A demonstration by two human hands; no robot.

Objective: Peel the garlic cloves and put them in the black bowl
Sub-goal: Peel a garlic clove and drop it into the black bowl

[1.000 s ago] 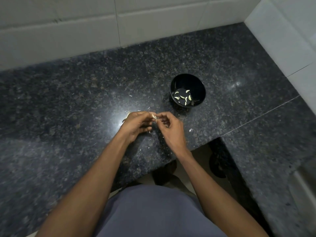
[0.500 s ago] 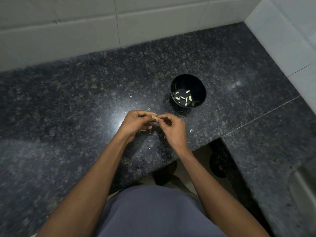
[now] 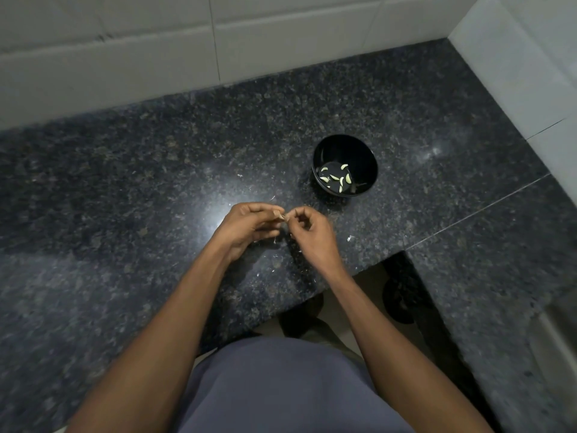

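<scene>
Both forearms are reaching forward over the front edge of the dark granite counter (image 3: 125, 182), and the two hands are meeting just above its surface, a little in from that edge. The left hand (image 3: 246, 228) is curling its fingers inward, thumb and fingertips pinching one end of a small garlic clove (image 3: 280, 216). The right hand (image 3: 312, 232) is facing it, its fingers bent and its thumb and forefinger pinching the other end of the same clove; whether skin is coming away is too small to tell. The black bowl (image 3: 368, 157) is standing upright farther back and to the right, toward the right wall, well apart from the hands. Several pale peeled cloves (image 3: 335, 178) are lying on its bottom. White skin flakes (image 3: 349, 238) are lying scattered on the surface near the hands.
</scene>
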